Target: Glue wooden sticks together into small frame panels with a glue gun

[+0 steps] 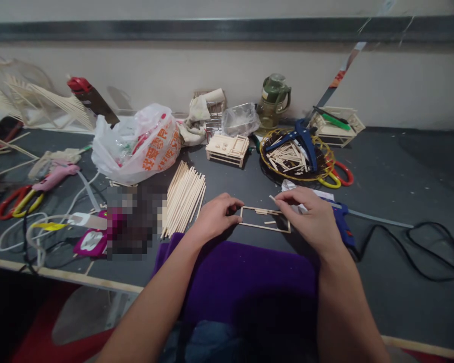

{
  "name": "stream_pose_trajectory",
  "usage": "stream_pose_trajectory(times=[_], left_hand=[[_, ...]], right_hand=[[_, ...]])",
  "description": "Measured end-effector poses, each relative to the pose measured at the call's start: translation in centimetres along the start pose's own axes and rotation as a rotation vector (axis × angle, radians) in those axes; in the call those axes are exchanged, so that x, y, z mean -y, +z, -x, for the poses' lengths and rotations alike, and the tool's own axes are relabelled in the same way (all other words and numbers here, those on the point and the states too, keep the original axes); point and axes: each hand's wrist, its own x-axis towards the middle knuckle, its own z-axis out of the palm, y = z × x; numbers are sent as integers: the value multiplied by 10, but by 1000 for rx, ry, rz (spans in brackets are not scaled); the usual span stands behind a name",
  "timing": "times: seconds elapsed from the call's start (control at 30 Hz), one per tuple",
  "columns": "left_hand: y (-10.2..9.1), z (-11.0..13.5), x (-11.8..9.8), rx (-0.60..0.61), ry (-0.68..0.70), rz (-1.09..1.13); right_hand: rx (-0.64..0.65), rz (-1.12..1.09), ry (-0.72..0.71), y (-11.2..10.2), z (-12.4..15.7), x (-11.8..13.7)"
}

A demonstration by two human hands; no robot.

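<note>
A small rectangular frame of thin wooden sticks lies on the dark tabletop in front of me. My left hand grips its left end between thumb and fingers. Over the frame's right end, my right hand pinches a short wooden stick, its tip pointing up and left. A few short stick pieces lie inside the frame. Left of my left hand is a bundle of long wooden sticks. A blue glue gun is beside my right hand, partly hidden behind it.
At the back are a white plastic bag, a small stick-built model, a green jug and a basket of stick pieces with a blue tool on top. Cables cross the right side. Purple cloth hangs at the front.
</note>
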Motion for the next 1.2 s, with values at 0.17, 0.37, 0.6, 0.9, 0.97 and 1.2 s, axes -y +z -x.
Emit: stream_pose_trajectory(times=[0.17,0.37,0.6,0.9,0.97,1.2], left_hand=[[-2,1,-3,1,12,-6],[-4,1,-2,7,-7,39],[-2,2,1,1,-4,45],[-3,2,-1,11,-16,22],[-2,1,-1,12,-8,15],[-3,3,-4,4,29,-23]], right_hand=[[41,-15,-14,3,0,5],[132,-64,97,3,5,7],[-29,-205,349,-11,20,3],[46,-215,395,-9,24,-4],[80,-225,393,-8,23,-5],[101,-219,412,-6,22,-5]])
